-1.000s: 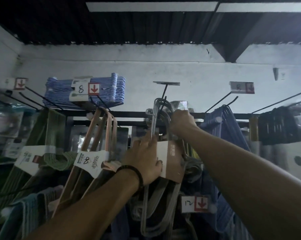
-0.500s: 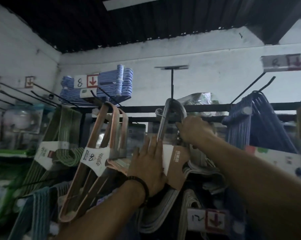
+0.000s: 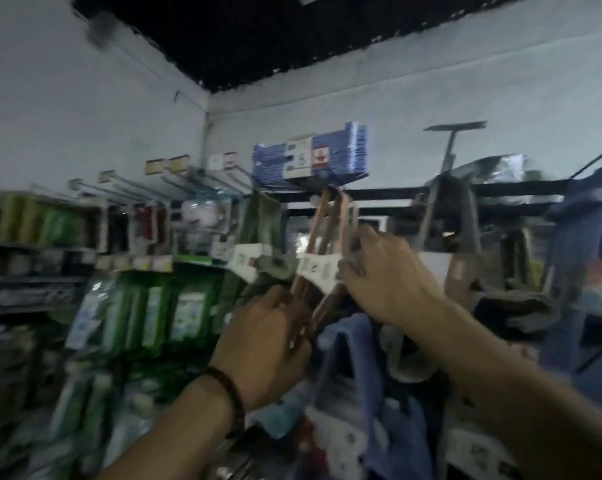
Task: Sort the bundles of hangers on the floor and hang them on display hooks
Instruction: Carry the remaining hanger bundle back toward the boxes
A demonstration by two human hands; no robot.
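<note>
A pink bundle of hangers (image 3: 327,233) with a white paper band hangs from a display hook under the black rail. My left hand (image 3: 272,344) grips its lower bars. My right hand (image 3: 386,275) holds the bundle at the band, fingers curled around its right side. The grey bundle of hangers (image 3: 452,216) with a brown card hangs by itself on the hook to the right, with no hand on it. A blue bundle of hangers (image 3: 313,161) lies flat on top of the rail. The picture is blurred by motion.
Green hanger bundles (image 3: 261,230) hang left of the pink one. Dark blue bundles (image 3: 580,237) hang at the right, lighter blue ones (image 3: 355,368) below my hands. Shelves with green packaged goods (image 3: 154,306) fill the left. Bare hooks (image 3: 133,185) stick out above them.
Both hands have left the grey bundle, which now hangs on its hook, and moved left onto the pink bundle. The view has swung to the left.
</note>
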